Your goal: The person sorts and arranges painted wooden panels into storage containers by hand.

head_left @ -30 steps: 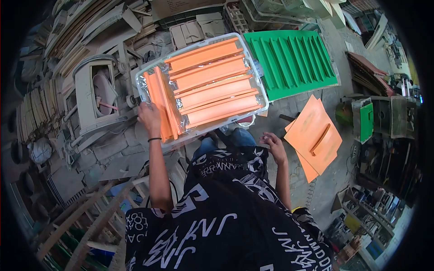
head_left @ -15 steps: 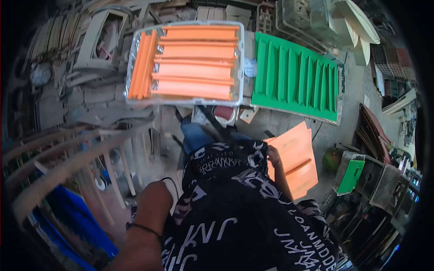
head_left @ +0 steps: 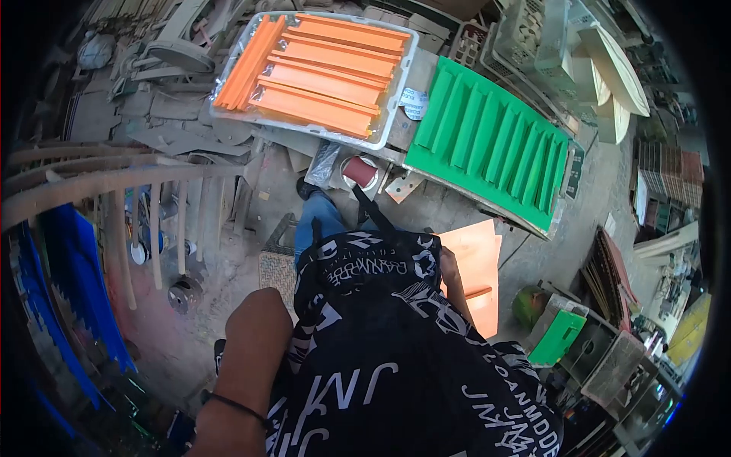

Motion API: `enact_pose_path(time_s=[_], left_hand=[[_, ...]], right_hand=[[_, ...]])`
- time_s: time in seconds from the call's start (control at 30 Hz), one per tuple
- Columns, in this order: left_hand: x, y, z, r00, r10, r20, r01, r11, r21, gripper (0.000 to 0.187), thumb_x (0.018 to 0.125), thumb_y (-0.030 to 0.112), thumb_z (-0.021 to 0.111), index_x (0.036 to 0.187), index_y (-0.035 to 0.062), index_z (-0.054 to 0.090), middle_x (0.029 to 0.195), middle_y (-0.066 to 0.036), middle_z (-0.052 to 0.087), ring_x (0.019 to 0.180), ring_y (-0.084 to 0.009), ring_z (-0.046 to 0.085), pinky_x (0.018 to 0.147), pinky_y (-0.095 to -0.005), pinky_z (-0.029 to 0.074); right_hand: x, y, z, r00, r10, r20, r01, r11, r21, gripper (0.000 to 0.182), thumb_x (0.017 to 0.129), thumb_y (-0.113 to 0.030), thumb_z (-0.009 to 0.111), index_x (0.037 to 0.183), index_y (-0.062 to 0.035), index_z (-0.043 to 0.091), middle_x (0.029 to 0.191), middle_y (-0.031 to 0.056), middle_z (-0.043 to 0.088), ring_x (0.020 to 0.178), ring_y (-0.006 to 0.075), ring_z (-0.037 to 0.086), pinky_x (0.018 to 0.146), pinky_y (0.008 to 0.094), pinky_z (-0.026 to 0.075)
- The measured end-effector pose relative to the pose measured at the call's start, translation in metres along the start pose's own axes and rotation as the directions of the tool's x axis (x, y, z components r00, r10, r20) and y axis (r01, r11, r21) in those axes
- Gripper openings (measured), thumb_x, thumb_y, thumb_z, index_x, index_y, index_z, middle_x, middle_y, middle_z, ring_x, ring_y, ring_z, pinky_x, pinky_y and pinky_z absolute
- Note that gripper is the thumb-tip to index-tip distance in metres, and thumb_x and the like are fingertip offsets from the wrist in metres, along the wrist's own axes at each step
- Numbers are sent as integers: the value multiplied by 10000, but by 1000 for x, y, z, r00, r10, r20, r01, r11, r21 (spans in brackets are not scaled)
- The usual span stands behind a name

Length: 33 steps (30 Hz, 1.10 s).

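My right hand (head_left: 448, 265) hangs beside my hip, its fingers curled at the near edge of orange sheets (head_left: 481, 263). The sheets are flat and overlapping, with a narrow raised strip or fold across the lower part. My forearm crosses in front of them. On the other side, my left hand (head_left: 260, 324) is bent down close to my body, below a dark band on the arm; its fingers are hidden. Ahead, a pale bin (head_left: 415, 57) holds several long folded orange pieces (head_left: 327, 72). To its right lie ribbed green panels (head_left: 487, 141).
A curved wooden frame with slats (head_left: 137, 183) stands at left, near blue panels (head_left: 80, 282). A round container with a reddish-brown top (head_left: 360, 174) is on the floor ahead. Crates (head_left: 525, 46) are at back right. A small green panel (head_left: 560, 335) rests at right.
My view has turned, so the bin and green panels appear tilted and shifted. The orange sheets remain at my right hand and show less of their width. My left arm stays bent.
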<state>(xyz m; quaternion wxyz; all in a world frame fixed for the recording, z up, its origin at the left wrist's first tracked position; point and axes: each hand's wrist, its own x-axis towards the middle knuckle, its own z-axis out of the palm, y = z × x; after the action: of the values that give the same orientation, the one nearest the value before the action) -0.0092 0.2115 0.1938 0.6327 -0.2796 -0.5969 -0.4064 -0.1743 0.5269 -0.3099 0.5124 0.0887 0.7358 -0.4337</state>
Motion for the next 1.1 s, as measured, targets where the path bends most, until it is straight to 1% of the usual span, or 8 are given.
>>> enact_pose_path(time_s=[0.1, 0.23, 0.33, 0.37, 0.7, 0.87, 0.93, 1.1], left_hand=[[-1, 14, 6, 999, 34, -22, -33, 998, 62, 443, 814, 293, 427, 1082, -59, 461, 1143, -225, 475, 1112, -337, 418, 983, -463, 297], [-4, 28, 12, 996, 67, -65, -56, 986, 160, 437, 817, 288, 427, 1079, -60, 465, 1137, -226, 479, 1105, -337, 425, 977, -458, 304], [-8, 41, 17, 993, 82, -84, -61, 972, 226, 433, 820, 285, 427, 1078, -60, 467, 1132, -226, 483, 1100, -336, 430, 973, -454, 309], [-8, 42, 18, 992, 87, -92, -63, 970, 234, 431, 821, 283, 427, 1077, -61, 468, 1131, -226, 484, 1099, -336, 432, 971, -453, 311], [-13, 47, 23, 989, 101, -111, -71, 966, 249, 416, 829, 271, 426, 1072, -63, 477, 1115, -226, 495, 1082, -334, 449, 957, -439, 328], [-14, 39, 21, 988, 103, -118, -73, 969, 236, 409, 833, 265, 426, 1069, -64, 481, 1108, -227, 500, 1073, -333, 457, 950, -432, 337], [-15, 35, 20, 988, 107, -113, -78, 969, 234, 406, 835, 263, 426, 1068, -65, 483, 1105, -227, 502, 1070, -332, 460, 947, -430, 341], [-17, 29, 11, 985, 117, -126, -86, 969, 231, 399, 839, 257, 426, 1065, -66, 487, 1097, -227, 507, 1061, -331, 469, 940, -423, 349]], right_hand=[[35, 18, 0, 989, -79, 123, 63, 989, 133, 208, 847, -206, 442, 992, -128, 571, 846, -14, 576, 747, 125, 531, 605, 285, 427], [43, 3, -10, 948, -200, 246, 206, 979, 3, 188, 850, -200, 452, 957, -118, 584, 830, -13, 574, 729, 121, 529, 589, 294, 438], [59, -11, -21, 980, -96, 177, 129, 974, -186, 199, 839, -186, 461, 966, -108, 593, 805, -5, 573, 730, 119, 539, 615, 305, 464], [26, -53, -10, 995, -19, 103, 44, 968, -248, 204, 834, -182, 457, 969, -92, 581, 812, 8, 578, 729, 122, 548, 608, 300, 467], [17, -61, -7, 997, -45, 56, 56, 975, -214, 203, 849, -174, 442, 964, -75, 577, 829, 26, 592, 738, 118, 552, 604, 275, 461], [22, -17, -9, 974, -127, 186, 126, 992, 13, 177, 835, -167, 489, 938, -89, 610, 802, 2, 586, 667, 85, 542, 505, 225, 432], [25, -4, -8, 980, -116, 163, 113, 993, 30, 173, 822, -164, 511, 954, -95, 599, 786, 0, 583, 645, 85, 536, 497, 221, 435], [21, -2, -13, 998, -23, 59, 30, 993, -111, 144, 831, -152, 471, 903, -114, 590, 734, -5, 555, 660, 105, 536, 527, 255, 456]])
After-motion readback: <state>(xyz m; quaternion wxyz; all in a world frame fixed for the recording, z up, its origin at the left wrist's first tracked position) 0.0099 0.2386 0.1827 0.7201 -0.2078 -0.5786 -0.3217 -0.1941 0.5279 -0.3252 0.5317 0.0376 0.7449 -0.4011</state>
